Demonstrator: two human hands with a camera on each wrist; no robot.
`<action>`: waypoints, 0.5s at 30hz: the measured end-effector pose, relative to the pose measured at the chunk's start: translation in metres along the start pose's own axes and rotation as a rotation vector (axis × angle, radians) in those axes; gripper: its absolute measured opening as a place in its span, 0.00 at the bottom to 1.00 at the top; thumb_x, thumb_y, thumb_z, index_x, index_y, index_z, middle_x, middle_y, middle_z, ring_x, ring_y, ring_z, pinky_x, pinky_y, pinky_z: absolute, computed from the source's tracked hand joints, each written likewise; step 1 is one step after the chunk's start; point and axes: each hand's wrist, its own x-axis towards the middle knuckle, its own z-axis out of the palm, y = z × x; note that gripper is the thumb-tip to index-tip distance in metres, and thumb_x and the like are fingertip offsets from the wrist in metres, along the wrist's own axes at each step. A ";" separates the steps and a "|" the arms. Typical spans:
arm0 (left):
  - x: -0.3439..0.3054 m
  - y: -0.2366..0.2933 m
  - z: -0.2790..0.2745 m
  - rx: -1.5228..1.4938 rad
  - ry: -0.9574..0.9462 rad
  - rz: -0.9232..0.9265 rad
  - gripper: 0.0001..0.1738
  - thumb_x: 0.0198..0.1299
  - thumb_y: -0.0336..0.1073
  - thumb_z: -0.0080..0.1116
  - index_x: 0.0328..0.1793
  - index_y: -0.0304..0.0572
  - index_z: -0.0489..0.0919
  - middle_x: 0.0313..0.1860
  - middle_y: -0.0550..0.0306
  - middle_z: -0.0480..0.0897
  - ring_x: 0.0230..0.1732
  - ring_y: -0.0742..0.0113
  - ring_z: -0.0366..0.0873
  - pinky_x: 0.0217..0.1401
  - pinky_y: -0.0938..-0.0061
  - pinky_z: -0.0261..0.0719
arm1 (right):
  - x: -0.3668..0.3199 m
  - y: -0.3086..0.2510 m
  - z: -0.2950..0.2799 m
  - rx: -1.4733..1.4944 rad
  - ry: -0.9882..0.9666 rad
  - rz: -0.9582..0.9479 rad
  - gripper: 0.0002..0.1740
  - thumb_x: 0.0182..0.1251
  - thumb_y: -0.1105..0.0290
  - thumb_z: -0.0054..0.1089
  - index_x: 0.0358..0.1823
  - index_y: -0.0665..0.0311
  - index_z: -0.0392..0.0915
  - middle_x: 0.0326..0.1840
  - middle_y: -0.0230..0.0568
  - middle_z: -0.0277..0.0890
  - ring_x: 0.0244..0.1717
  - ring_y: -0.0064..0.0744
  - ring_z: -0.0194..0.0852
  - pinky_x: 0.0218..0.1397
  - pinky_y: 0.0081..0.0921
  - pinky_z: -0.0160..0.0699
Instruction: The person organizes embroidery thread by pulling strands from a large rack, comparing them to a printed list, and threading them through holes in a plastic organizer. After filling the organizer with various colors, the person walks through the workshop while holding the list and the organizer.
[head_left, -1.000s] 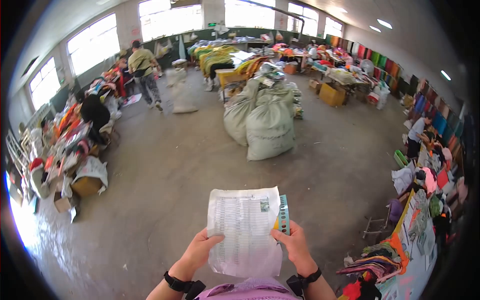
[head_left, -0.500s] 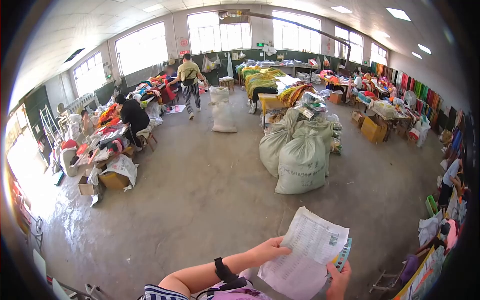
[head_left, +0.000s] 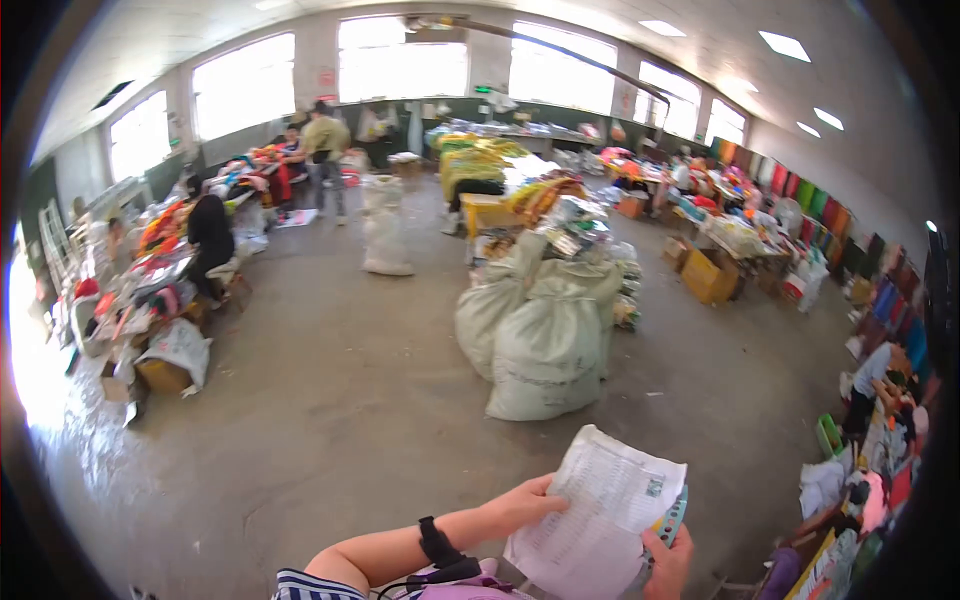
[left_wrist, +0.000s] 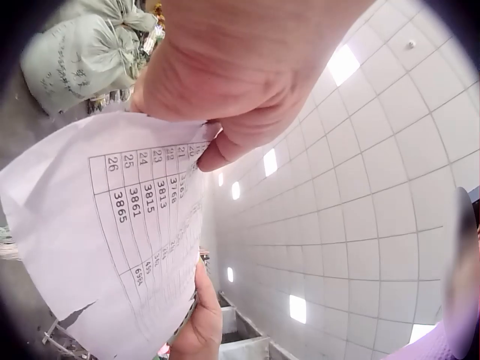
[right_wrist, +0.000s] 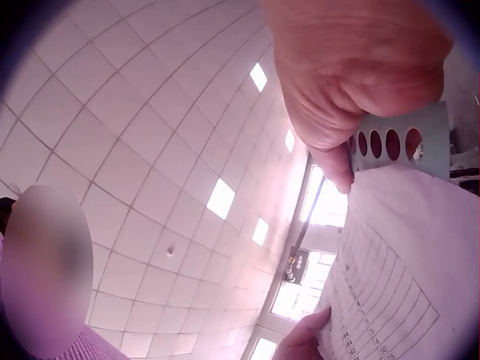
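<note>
A creased printed sheet of paper point(head_left: 598, 505) with a numbered table and a small code square is held up between both hands. My left hand point(head_left: 524, 503) pinches its left edge, thumb on the printed side. My right hand point(head_left: 670, 560) grips the opposite edge together with a blue-green card point(head_left: 676, 512) that lies behind the sheet. In the right wrist view, the card point(right_wrist: 437, 120) shows a row of oval-looking holes. The left wrist view shows the sheet point(left_wrist: 60, 195) bowed, with a small tear near one edge.
Large stuffed pale-green sacks point(head_left: 545, 365) stand on the floor ahead. A white sack point(head_left: 386, 225) is farther left. Work tables heaped with cloth line the left side. Another person point(head_left: 325, 150) stands at the back left. Cardboard boxes point(head_left: 710, 277) sit at the right.
Since a second ago, the sheet and both hands have shifted right in the head view and the sheet has tilted. Both hands keep their hold. Lately the view has swung slightly right.
</note>
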 end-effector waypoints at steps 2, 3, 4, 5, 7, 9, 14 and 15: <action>0.042 0.012 -0.005 -0.038 -0.052 -0.028 0.27 0.65 0.29 0.55 0.71 0.36 0.66 0.61 0.56 0.77 0.60 0.70 0.74 0.66 0.72 0.70 | 0.039 0.011 -0.006 0.128 0.066 -0.028 0.12 0.60 0.77 0.63 0.46 0.70 0.79 0.37 0.31 0.79 0.34 0.21 0.74 0.39 0.21 0.72; 0.063 0.017 -0.005 -0.078 -0.058 -0.041 0.28 0.65 0.28 0.55 0.71 0.35 0.66 0.61 0.55 0.77 0.61 0.69 0.74 0.67 0.71 0.71 | 0.056 0.016 -0.013 0.258 0.084 -0.061 0.15 0.55 0.84 0.64 0.46 0.70 0.79 0.40 0.35 0.83 0.36 0.24 0.80 0.43 0.23 0.77; 0.084 0.021 -0.004 -0.066 -0.097 -0.067 0.28 0.65 0.28 0.55 0.71 0.35 0.66 0.61 0.55 0.77 0.61 0.69 0.74 0.67 0.71 0.71 | 0.070 0.017 -0.021 0.264 0.132 -0.064 0.15 0.55 0.84 0.64 0.46 0.70 0.79 0.40 0.35 0.83 0.36 0.24 0.80 0.43 0.23 0.77; 0.103 0.024 -0.004 -0.047 -0.091 -0.085 0.28 0.65 0.28 0.56 0.71 0.34 0.66 0.61 0.55 0.77 0.60 0.69 0.74 0.66 0.71 0.71 | 0.083 0.018 -0.026 0.265 0.139 -0.046 0.15 0.55 0.84 0.64 0.46 0.70 0.79 0.41 0.36 0.83 0.37 0.25 0.80 0.44 0.23 0.77; 0.133 0.025 -0.006 -0.022 -0.106 -0.106 0.28 0.64 0.28 0.56 0.71 0.33 0.66 0.61 0.55 0.77 0.60 0.68 0.75 0.66 0.71 0.72 | 0.103 0.021 -0.033 0.266 0.166 -0.035 0.16 0.55 0.85 0.64 0.46 0.70 0.79 0.42 0.37 0.83 0.38 0.25 0.81 0.45 0.24 0.78; 0.166 0.021 -0.005 -0.006 -0.118 -0.146 0.26 0.64 0.28 0.56 0.69 0.32 0.68 0.60 0.55 0.78 0.58 0.68 0.76 0.64 0.71 0.73 | 0.126 0.023 -0.041 0.289 0.219 -0.036 0.15 0.55 0.85 0.64 0.45 0.70 0.79 0.42 0.38 0.84 0.38 0.26 0.81 0.46 0.25 0.78; 0.282 0.022 0.004 -0.012 -0.138 -0.226 0.23 0.64 0.28 0.56 0.65 0.31 0.72 0.58 0.56 0.79 0.57 0.68 0.77 0.64 0.71 0.73 | 0.221 0.031 -0.085 0.316 0.270 -0.027 0.15 0.55 0.85 0.64 0.45 0.70 0.79 0.41 0.38 0.84 0.38 0.26 0.82 0.46 0.25 0.79; 0.306 0.026 0.010 -0.008 -0.149 -0.234 0.21 0.64 0.28 0.56 0.64 0.31 0.73 0.58 0.56 0.79 0.57 0.69 0.77 0.64 0.71 0.74 | 0.243 0.032 -0.096 0.327 0.277 -0.026 0.15 0.55 0.85 0.64 0.46 0.70 0.79 0.41 0.38 0.84 0.38 0.26 0.82 0.45 0.25 0.79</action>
